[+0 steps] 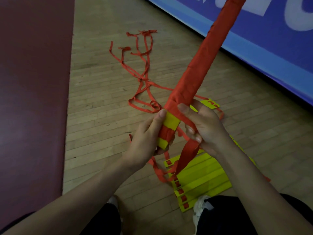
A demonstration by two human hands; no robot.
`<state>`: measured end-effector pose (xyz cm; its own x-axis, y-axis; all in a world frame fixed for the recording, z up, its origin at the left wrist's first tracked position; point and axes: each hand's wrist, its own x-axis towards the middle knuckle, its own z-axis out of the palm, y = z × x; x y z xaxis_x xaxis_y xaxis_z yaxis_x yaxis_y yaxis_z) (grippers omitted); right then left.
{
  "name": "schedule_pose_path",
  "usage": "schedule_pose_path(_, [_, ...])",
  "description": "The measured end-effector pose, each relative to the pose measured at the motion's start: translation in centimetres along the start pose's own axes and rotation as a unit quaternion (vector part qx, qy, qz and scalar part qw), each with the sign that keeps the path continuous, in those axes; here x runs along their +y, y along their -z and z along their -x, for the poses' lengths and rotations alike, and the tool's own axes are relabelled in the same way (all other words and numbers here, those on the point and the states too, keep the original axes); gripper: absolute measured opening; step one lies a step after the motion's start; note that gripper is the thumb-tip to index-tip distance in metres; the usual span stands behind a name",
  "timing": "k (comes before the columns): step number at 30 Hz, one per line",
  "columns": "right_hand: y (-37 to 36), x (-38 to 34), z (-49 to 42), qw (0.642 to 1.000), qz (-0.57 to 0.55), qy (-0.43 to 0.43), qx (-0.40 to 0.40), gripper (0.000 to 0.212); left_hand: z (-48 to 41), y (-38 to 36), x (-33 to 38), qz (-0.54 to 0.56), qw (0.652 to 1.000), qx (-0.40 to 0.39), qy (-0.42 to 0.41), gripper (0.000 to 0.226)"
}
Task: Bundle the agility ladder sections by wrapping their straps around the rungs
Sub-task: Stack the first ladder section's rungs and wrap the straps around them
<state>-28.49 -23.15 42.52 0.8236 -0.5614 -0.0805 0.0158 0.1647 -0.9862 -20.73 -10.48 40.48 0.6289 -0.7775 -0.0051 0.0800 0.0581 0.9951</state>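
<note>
The fingers [161, 116] of the left hand [145, 141] are curled round the lower end of the bundle [201, 65], one of them lying along a bare yellow band of rung; the right hand [205, 128] sits just beside it, its fingers closed in a pinch on a flat red strap [188, 150], with the forefinger stretched up against the bundle's side. The bundle is a long rod of rungs wound almost wholly in red, held tilted up and away to the right; yellow shows only near the left hand. The pinched strap comes off the bundle, passes through the right hand and drops to a second ladder section [203, 175], whose yellow rungs lie flat and overlapping on the wooden floor [101, 99] below the hands. Loose straps [144, 65] trail in tangled loops across the floor beyond the bundle; a maroon mat [33, 82] covers the floor at the left; a blue panel [271, 39] with white lettering runs along the right. Dark trouser legs [101, 221] and a white shoe [201, 206] show at the bottom edge.
</note>
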Motion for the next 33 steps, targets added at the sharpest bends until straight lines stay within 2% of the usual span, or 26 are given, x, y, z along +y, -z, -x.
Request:
schedule_pose_path(5, [0.3, 0.0, 0.1, 0.989, -0.125, -0.035, -0.076, 0.037, 0.2, 0.0, 0.7, 0.103, 0.991, -0.078, 0.046, 0.053])
schedule_pose_path(8, [0.2, 0.1, -0.1, 0.974, -0.180, -0.062, -0.124, 0.074, 0.5, -0.4, 1.1, 0.167, 0.969, -0.148, 0.103, 0.057])
schedule_pose_path(9, [0.1, 0.0, -0.1, 0.974, -0.179, -0.063, -0.125, 0.076, 0.5, -0.5, 1.1, 0.178, 0.963, -0.162, 0.122, 0.058])
schedule_pose_path(12, [0.1, -0.3, -0.5, 0.989, -0.113, -0.052, -0.083, 0.031, 0.3, -0.4, 0.8, 0.186, 0.958, -0.155, 0.153, 0.060])
schedule_pose_path(14, [0.1, -0.2, -0.6, 0.995, -0.066, -0.058, -0.036, 0.026, 0.0, -0.2, 0.2, 0.112, 0.974, -0.126, 0.150, 0.063])
schedule_pose_path(18, [-0.3, 0.6, -0.8, 0.996, -0.018, -0.091, 0.005, 0.032, -0.5, 0.5, -0.3, -0.075, 0.991, -0.024, 0.110, 0.058])
schedule_pose_path(24, [-0.4, 1.7, -1.0, 0.994, 0.006, -0.106, 0.037, 0.039, -0.7, 1.1, -1.9, -0.162, 0.985, 0.052, 0.030, 0.035])
schedule_pose_path(27, [-0.1, 1.9, -1.0, 0.993, 0.041, -0.104, 0.038, 0.039, -1.0, 1.3, -2.4, -0.288, 0.956, 0.049, -0.024, 0.026])
schedule_pose_path(31, [0.4, 1.6, -0.9, 0.985, 0.139, -0.104, 0.013, 0.026, -1.8, 2.9, -3.4, -0.479, 0.865, 0.037, -0.143, 0.014])
schedule_pose_path(33, [0.6, 1.4, -0.8, 0.976, 0.186, -0.109, -0.009, 0.022, -2.4, 3.8, -2.8, -0.498, 0.838, 0.037, -0.219, 0.020])
